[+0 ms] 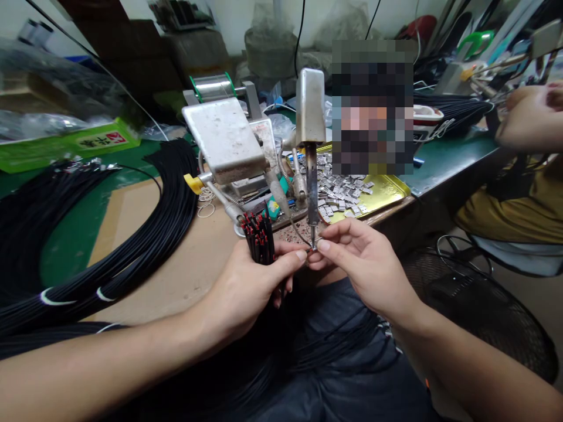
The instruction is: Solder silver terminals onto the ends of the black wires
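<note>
My left hand (259,272) is closed around a bundle of black cables (259,237) whose stripped ends show red wire tips. Its thumb and finger pinch one cable end out toward the right. Close by, my right hand (367,258) pinches a small metal connector (314,248), mostly hidden by the fingertips. The tip of an upright soldering iron (312,181) comes down at the spot where cable end and connector meet. A thin solder feed tube (295,228) from the soldering machine (224,140) also points there.
A yellow tray (387,190) of small metal connectors stands behind the iron. Coiled black cables (176,217) lie on the left of the bench. A solder spool (213,88) tops the machine. Right are a black fan (479,316) and another person's hand (528,120).
</note>
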### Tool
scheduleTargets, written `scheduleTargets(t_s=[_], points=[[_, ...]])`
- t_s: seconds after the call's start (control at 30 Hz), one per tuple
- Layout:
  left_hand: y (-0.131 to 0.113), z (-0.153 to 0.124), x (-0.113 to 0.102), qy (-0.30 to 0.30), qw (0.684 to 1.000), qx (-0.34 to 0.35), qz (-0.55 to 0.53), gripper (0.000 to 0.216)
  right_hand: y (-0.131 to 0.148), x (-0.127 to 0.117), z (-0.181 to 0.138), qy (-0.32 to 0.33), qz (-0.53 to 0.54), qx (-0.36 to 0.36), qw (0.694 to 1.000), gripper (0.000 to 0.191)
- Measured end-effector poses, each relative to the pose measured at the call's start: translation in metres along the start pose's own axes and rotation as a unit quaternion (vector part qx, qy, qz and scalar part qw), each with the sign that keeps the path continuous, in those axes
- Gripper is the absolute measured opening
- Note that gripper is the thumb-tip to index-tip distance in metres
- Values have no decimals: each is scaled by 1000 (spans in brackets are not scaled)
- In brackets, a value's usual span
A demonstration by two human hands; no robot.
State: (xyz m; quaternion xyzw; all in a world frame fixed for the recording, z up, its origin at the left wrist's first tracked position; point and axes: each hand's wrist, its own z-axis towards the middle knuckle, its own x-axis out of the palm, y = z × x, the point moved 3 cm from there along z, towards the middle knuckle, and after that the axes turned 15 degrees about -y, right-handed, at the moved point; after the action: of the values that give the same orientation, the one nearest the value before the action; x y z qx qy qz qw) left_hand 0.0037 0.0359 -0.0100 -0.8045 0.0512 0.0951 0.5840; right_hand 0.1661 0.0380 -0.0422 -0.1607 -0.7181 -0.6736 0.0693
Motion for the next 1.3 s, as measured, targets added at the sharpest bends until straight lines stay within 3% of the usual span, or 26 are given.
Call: scheduleTargets(t_s=[1.3], points=[[1, 0, -1, -27, 1000, -13, -5, 22, 1, 0, -4, -14, -19, -14, 1000, 21]])
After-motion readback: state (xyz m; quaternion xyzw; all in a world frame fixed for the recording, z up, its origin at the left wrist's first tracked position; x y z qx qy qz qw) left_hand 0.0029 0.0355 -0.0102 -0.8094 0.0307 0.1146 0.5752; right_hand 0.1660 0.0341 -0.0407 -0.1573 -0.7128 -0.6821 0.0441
